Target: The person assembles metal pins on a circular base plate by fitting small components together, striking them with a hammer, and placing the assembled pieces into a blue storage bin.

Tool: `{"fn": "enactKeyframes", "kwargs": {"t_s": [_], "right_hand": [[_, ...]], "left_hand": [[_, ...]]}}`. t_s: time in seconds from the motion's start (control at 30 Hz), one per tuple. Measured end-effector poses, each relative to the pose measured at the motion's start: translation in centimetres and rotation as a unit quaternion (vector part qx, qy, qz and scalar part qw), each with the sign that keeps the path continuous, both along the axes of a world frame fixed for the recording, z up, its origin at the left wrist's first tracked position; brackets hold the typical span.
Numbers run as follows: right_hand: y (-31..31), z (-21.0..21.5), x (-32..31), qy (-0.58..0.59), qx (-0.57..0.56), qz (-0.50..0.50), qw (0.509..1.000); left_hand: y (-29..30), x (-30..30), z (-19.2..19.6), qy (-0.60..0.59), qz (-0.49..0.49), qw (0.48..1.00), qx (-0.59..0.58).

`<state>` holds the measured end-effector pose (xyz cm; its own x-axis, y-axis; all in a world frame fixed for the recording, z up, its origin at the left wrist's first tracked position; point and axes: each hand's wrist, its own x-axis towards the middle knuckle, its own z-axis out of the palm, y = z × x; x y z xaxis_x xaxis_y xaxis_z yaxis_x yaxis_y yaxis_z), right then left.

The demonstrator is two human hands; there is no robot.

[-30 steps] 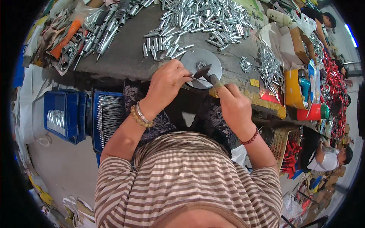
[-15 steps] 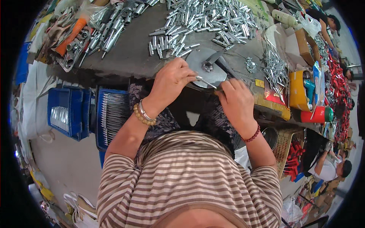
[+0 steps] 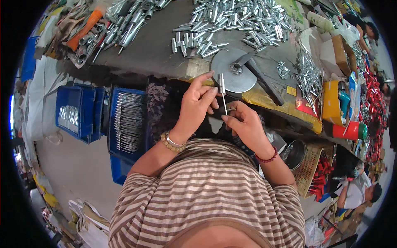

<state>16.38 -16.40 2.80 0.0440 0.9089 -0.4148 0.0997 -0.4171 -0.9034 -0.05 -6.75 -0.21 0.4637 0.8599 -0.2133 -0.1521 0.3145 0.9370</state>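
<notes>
In front of my body, my right hand (image 3: 247,123) pinches the lower end of a thin metal rod with a thicker silvery sleeve (image 3: 222,84) at its upper end. The rod stands nearly upright in the picture. My left hand (image 3: 197,101) is just left of the sleeve, its fingers apart and the index finger stretched out. Its thumb tip is close to the sleeve; whether they touch is hard to see. Beyond the hands, a round grey metal disc (image 3: 223,68) lies at the bench edge. A hammer (image 3: 264,80) rests across it, its dark handle pointing toward the near right.
Many silvery metal sleeves (image 3: 244,18) are heaped on the bench (image 3: 157,49). Thin rods (image 3: 308,74) lie in a pile at the right, near a yellow container (image 3: 331,101). Blue bins (image 3: 111,128) with metal rods stand at left. Another person (image 3: 355,192) sits at far right.
Both hands have come nearer my body. The rod has swung from slanting to nearly upright, sleeve end up. My left fingers have spread from their pinch on the sleeve.
</notes>
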Motion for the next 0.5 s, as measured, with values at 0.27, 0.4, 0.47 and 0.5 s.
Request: {"fn": "enactKeyframes", "kwargs": {"t_s": [0.27,0.4,0.47,0.5], "right_hand": [[0.4,-0.9,-3.4,-0.016,0.053,0.010,0.998],[0.6,-1.9,-3.6,0.005,0.032,0.079,0.996],[0.7,-2.7,-3.6,0.001,0.007,0.098,0.995],[0.8,-3.0,-3.6,-0.005,0.004,0.108,0.994]], "left_hand": [[-0.1,-3.6,-0.7,-0.037,0.089,0.995,-0.012],[0.0,-11.2,-3.4,0.071,0.219,0.973,0.036],[-0.6,-16.2,-6.5,0.095,0.310,0.946,0.005],[-1.2,-18.9,-7.5,0.110,0.349,0.930,-0.024]]}}
